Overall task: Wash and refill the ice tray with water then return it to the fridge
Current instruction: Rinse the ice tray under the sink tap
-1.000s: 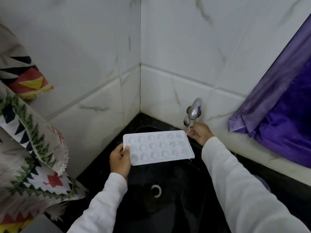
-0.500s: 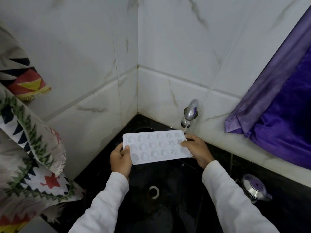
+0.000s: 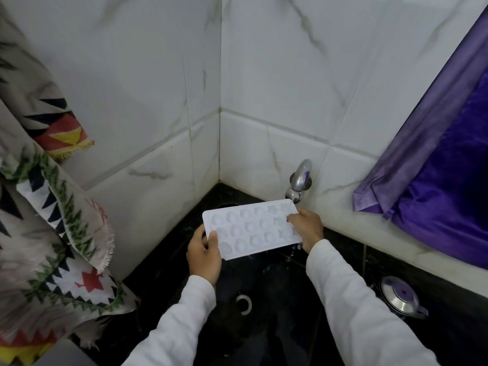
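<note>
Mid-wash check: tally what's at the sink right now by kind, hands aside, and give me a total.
ice tray: 1
tap: 1
sink: 1
cloths: 2, patterned cloth and purple cloth
steel vessel: 1
Total: 6

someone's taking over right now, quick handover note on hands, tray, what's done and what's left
Left hand grips the ice tray by its left end, thumb on top.
Right hand holds the right end, fingers over the cells.
Tray sits over the black sink, far corner under the tap; water drips off.
Done: washing started. Left: finish rinsing, fill cells, return to fridge.
</note>
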Demonstrator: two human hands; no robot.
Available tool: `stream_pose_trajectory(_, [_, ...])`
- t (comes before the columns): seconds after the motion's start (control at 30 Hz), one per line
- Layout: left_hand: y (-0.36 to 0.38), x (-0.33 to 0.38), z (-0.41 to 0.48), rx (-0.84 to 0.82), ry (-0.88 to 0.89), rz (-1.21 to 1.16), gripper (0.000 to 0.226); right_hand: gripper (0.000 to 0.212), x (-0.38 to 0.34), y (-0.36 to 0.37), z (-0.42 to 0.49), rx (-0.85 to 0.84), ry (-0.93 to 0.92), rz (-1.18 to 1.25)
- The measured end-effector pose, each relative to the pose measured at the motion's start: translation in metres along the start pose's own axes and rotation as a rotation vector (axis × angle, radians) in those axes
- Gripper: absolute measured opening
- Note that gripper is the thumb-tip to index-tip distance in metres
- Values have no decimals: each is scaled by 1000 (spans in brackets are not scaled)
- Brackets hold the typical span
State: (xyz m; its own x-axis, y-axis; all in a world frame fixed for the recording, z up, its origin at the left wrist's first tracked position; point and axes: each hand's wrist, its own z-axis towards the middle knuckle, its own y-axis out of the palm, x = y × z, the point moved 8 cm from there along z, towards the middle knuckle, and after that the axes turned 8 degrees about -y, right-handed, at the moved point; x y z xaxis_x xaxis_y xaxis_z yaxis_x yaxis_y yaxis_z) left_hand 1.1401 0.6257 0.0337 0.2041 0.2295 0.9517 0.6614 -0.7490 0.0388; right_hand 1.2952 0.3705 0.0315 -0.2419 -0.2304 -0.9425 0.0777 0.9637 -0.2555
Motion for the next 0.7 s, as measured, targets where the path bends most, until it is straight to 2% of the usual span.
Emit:
stream_pose_trajectory(0.17, [-4, -4, 4, 16, -1, 11, 21, 23, 1, 6, 1, -78, 25, 43])
stream_pose_trajectory(0.33, [-2, -8, 5, -7, -13, 0, 23, 17, -2, 3, 0, -61, 62, 30])
stream_pose_trajectory(0.43, [-9, -10, 13, 31, -74, -63, 25, 25, -8, 12, -11, -183, 31, 194])
stream_pose_trajectory(0.47, [-11, -11, 15, 44, -102, -89, 27, 30, -11, 11, -15, -203, -21, 222])
stream_pose_trajectory(0.53, [-16, -9, 21, 64, -114, -118, 28, 35, -24, 3, -26, -197, -248, 42])
stream_pose_trajectory(0.6, [-19, -6, 24, 72, -101, -116, 27, 25, -37, -2, -39, -178, -494, -206])
stream_pose_trajectory(0.67, [-21, -3, 26, 75, -95, -116, 26, 5, -47, -3, -51, -166, -658, -318])
stream_pose_trajectory(0.7, [-22, -2, 27, 76, -97, -118, 26, 7, -51, -4, -55, -164, -713, -359])
